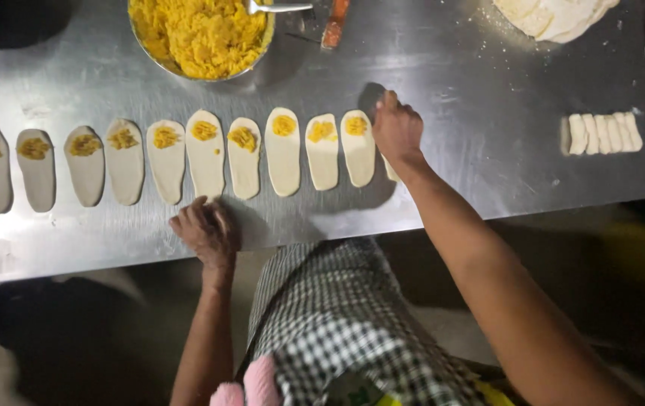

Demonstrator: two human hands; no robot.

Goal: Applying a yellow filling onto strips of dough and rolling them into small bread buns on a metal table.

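Dough ovals (283, 153) mid-frame all have yellow filling; your right hand (396, 129) presses flat on one more, left hand (206, 228) rests spread.

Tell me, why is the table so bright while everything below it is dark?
In the head view, overhead light glares off the steel table; the floor beneath falls into shadow. The right hand casts a dark shadow just above itself, and the bowl of yellow filling looks overexposed. The lower edge, by the checked apron, is slightly soft.
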